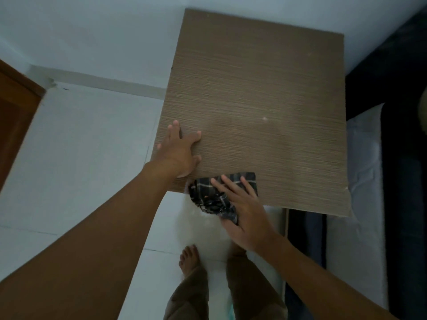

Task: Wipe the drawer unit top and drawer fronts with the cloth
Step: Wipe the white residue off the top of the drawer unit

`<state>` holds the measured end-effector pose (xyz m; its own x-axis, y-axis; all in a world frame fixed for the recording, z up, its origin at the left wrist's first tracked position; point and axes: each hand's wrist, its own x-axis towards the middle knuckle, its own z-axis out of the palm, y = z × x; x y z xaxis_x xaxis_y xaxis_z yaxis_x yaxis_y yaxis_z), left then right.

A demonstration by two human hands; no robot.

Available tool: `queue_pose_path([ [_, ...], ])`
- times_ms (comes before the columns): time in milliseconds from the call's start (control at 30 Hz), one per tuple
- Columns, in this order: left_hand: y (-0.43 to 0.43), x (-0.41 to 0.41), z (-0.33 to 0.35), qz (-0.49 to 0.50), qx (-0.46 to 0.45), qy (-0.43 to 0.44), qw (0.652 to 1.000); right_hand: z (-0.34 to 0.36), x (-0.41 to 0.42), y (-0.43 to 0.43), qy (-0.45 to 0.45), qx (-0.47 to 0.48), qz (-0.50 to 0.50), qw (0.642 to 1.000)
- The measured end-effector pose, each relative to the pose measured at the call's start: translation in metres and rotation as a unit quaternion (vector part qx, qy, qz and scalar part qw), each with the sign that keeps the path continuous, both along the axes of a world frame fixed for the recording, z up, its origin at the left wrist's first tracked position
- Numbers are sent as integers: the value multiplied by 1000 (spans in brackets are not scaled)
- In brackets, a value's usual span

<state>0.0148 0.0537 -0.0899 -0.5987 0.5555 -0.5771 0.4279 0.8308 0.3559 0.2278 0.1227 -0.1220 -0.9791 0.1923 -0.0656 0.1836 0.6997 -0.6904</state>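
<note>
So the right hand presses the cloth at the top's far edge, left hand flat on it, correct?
No: the head view shows the right hand pressing the cloth at the near edge of the top; the left hand lies flat on it.

The single head view looks almost straight down, wide-angled, from close above the drawer unit top (265, 100); its dim edges seem lens-bent.
</note>
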Motion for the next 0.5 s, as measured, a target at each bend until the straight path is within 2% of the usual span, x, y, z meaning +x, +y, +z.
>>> queue_pose_path([
  [67, -3, 1, -1, -8, -3, -6, 1000, 8, 8, -22, 3, -45, -55, 997],
  [133, -4, 3, -1, -23, -8, -4, 1000, 17, 17, -41, -34, -101, -105, 989],
  [233, -5, 9, 0, -41, -19, 0, 999, 28, 33, -58, -131, -205, -164, 956],
  [300, -5, 12, -1, -45, -22, 7, 999, 38, 45, -61, -142, -250, -222, 932],
  [367, -4, 15, -3, -45, -28, 16, 998, 55, 53, -54, -123, -288, -312, 897],
  [433, -1, 20, -3, -38, -35, 17, 999, 74, 57, -35, -57, -319, -405, 855],
  [500, 8, 28, -3, -39, -47, 15, 998, 93, 58, -6, 25, -278, -467, 839],
])
